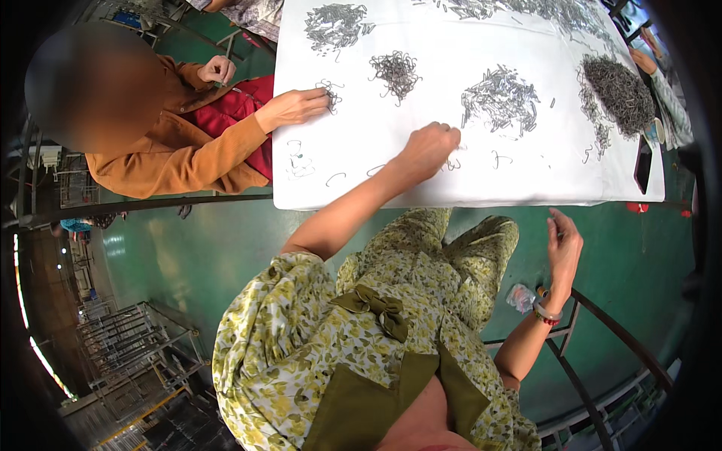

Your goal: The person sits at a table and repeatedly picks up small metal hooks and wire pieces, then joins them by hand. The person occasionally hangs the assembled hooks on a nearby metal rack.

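Across the white-topped table (346, 180) reaches my left hand (430, 152), its fingers pinched together and pointing down. Whatever they hold, if anything, is hidden. Close beside it lie a few small dark curved hooks (451, 164). Farther off sits a loose pile of short grey metal pieces (500, 101). My right hand (565, 244) hangs just off the table's front edge, fingers loosely bent and apart, with nothing visible in it. Single bent hooks (502, 158) lie near that edge.
A co-worker's hand (297, 107) touches a small hook cluster at the left. Other piles include dark hooks (395, 75), grey pieces (336, 26) and a large dark heap (620, 94). A phone (643, 164) and a cup (656, 131) are at the right edge.
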A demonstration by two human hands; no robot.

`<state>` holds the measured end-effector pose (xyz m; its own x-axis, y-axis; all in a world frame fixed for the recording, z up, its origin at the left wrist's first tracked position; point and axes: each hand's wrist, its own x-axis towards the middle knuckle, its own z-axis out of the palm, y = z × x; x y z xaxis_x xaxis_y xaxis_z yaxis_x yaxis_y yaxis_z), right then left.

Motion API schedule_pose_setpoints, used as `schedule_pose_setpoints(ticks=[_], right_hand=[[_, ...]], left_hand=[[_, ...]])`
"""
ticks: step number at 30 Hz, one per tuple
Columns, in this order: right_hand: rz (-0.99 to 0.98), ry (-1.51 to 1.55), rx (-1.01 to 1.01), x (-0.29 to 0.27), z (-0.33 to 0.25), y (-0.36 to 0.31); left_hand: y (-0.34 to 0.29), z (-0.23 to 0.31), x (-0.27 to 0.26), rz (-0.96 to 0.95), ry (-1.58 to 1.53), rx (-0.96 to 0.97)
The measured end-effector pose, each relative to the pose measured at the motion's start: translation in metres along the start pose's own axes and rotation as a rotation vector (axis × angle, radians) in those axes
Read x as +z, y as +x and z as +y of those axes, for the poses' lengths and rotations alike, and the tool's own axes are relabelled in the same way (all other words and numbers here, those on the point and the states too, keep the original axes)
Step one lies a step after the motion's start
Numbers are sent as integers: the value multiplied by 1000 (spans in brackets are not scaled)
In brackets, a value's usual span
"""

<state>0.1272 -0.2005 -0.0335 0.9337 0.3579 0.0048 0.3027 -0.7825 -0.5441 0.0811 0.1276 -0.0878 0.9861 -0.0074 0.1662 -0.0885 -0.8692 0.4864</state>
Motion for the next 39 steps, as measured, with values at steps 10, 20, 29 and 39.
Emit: schedule_pose_setpoints(ticks=[10, 20, 29, 39], right_hand=[[204, 103, 281, -5, 71, -82], [93, 49, 194, -2, 31, -74], [133, 111, -354, 48, -25, 85], [204, -299, -495, 82, -26, 112]], left_hand=[[17, -100, -55, 310, 106, -381], [14, -123, -59, 224, 206, -464], [32, -87, -78, 157, -225, -562], [46, 22, -44, -207, -1340, -495]])
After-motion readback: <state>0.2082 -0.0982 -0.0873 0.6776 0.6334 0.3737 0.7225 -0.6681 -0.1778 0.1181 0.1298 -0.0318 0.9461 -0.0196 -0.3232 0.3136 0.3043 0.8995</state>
